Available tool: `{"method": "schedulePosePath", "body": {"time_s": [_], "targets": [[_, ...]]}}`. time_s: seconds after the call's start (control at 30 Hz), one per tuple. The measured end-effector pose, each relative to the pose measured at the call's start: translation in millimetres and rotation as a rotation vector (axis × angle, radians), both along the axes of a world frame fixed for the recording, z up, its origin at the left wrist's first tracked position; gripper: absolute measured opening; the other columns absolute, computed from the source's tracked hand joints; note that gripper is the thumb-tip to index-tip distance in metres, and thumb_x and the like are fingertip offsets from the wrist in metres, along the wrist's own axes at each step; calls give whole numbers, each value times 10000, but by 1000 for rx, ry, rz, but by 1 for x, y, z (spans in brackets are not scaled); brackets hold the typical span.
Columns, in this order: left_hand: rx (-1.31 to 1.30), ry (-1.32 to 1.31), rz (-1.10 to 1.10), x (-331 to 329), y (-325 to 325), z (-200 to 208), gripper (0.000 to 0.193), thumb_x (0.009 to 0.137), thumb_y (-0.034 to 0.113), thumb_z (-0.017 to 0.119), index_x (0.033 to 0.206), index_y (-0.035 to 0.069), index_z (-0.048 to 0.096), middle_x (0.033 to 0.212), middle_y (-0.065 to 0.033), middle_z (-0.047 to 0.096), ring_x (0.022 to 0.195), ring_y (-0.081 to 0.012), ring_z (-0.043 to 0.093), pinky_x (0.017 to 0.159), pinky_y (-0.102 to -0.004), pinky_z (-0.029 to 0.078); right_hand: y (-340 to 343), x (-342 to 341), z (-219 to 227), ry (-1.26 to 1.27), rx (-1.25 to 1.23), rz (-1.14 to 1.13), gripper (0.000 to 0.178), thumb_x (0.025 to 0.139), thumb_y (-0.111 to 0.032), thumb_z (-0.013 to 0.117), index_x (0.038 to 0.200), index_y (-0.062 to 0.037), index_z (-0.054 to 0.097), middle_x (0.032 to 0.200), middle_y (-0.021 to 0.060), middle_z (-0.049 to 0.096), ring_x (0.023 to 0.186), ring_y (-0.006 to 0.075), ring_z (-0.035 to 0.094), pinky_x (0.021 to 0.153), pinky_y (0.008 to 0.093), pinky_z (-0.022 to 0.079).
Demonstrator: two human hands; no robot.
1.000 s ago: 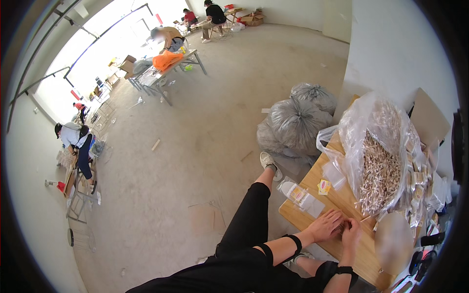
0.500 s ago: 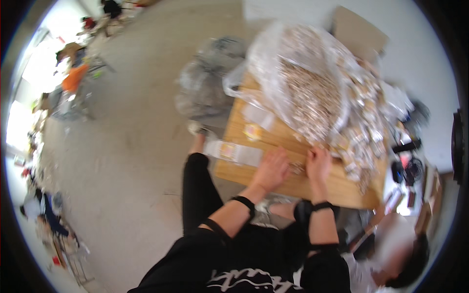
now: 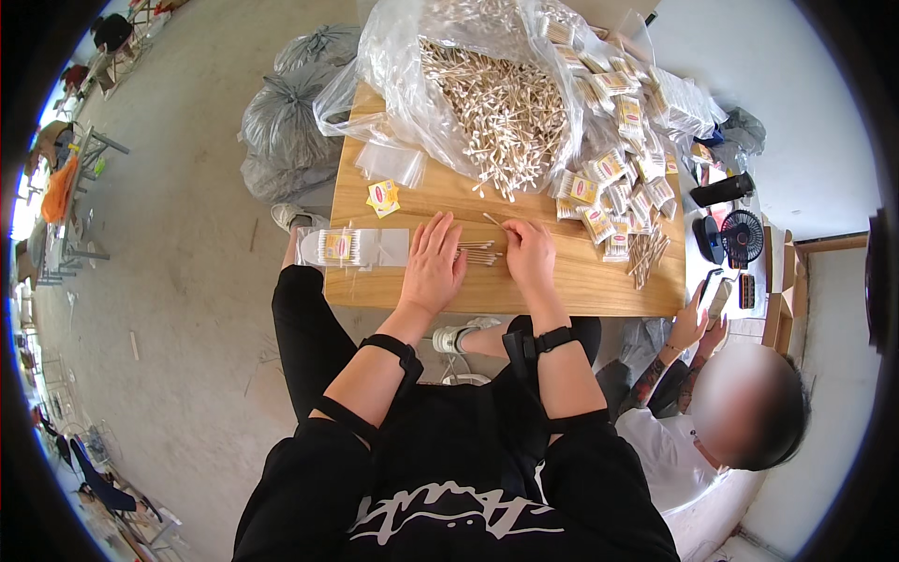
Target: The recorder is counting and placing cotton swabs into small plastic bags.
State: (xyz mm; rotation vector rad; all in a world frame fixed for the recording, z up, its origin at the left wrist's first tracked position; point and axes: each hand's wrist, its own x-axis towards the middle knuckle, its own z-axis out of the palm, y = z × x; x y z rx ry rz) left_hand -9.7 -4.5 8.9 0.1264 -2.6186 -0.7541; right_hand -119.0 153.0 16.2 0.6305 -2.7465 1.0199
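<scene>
My left hand (image 3: pixel 434 265) lies flat on the wooden table (image 3: pixel 552 298), fingers stretched out over one end of a small group of cotton swabs (image 3: pixel 480 253). A clear plastic bag (image 3: pixel 386 248) reaches out from beside it, with a packet of swabs (image 3: pixel 338 247) bearing a yellow label at its left. To the right of the swabs, my right hand (image 3: pixel 530 258) is closed, thumb and fingertips pinching one cotton swab (image 3: pixel 491 220) that points up and left. Beyond both hands, a big pile of loose swabs (image 3: pixel 506 112) spills from a large clear bag (image 3: pixel 398 89).
Yellow labels (image 3: pixel 382 198) and flat clear bags (image 3: pixel 391 163) lie at the table's left. Many filled swab packets (image 3: pixel 613 169) are heaped at the right, above a loose bunch of swabs (image 3: pixel 648 255). Grey sacks (image 3: pixel 295 117) stand on the floor. A person (image 3: pixel 670 440) sits at right, holding a phone.
The whole view has shifted, so table and hands now appear farther left, and the blur is gone. My right hand sits slightly farther from the loose pile, with a swab visible in its fingertips.
</scene>
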Motion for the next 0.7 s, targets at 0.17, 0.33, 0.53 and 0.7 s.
{"method": "schedulePosePath", "body": {"time_s": [0.17,0.33,0.53,0.7], "targets": [[-37,-62,-13,0,2,5,492,928,244,594,1366,38,507,1479,-179,423,1402,-340,361,1163,-501,273,-10,-9,-3,-168,-37,312,120,811,-60,669,909,-89,733,877,114,668,883,331,624,781,422,504],[-80,-159,-53,1,1,11,436,942,295,583,1332,100,572,1483,-156,432,1423,-324,340,1177,-513,241,-19,-33,5,-86,56,-124,146,836,-196,721,910,-84,663,917,87,652,929,308,622,815,415,501],[-67,-120,-85,2,-1,11,359,939,319,587,1224,111,651,1449,-146,469,1417,-303,353,1179,-504,249,-37,-43,4,23,208,-189,207,842,-260,714,874,-81,616,921,99,639,941,307,618,820,424,501],[-31,-110,-91,2,1,11,352,920,286,612,1225,113,641,1428,-152,487,1394,-321,382,1171,-499,263,-25,-40,0,-25,216,-192,140,849,-213,679,847,-88,616,919,98,639,933,308,617,809,430,501]]}}
